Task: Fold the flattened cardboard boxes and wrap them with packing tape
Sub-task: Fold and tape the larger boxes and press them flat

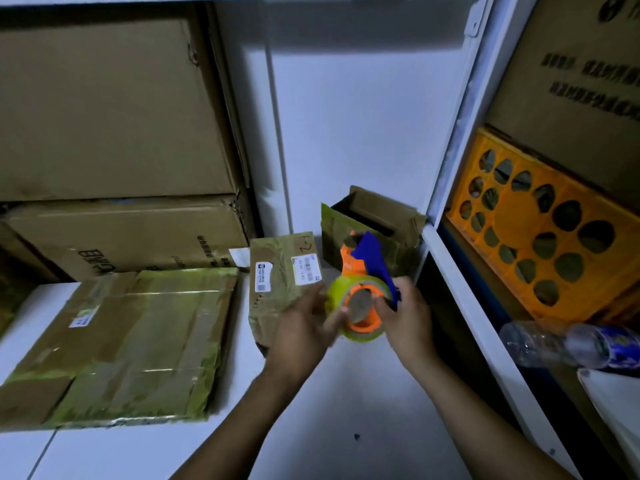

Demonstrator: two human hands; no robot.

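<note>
The right hand point(405, 320) is curled around the tape dispenser point(351, 265), an orange one with a blue part, and holds it up just right of the frame centre. The left hand point(304, 327) pinches the left edge of the tape roll point(346, 287) on it, thumb on the roll's face and fingers behind, though this hand is a little blurred.

From the hands, a small closed box point(284, 275) with white labels stands at 10 o'clock, and an open small box point(374, 223) at 12 o'clock, both on the white floor point(346, 427). A big flattened cardboard box point(117, 344), shiny with tape, lies at 9 o'clock. Behind it large cartons point(114, 109) are stacked. At 2 o'clock an orange crate point(540, 237) sits in the shelf; at 3 o'clock lies a plastic bottle point(568, 344).
</note>
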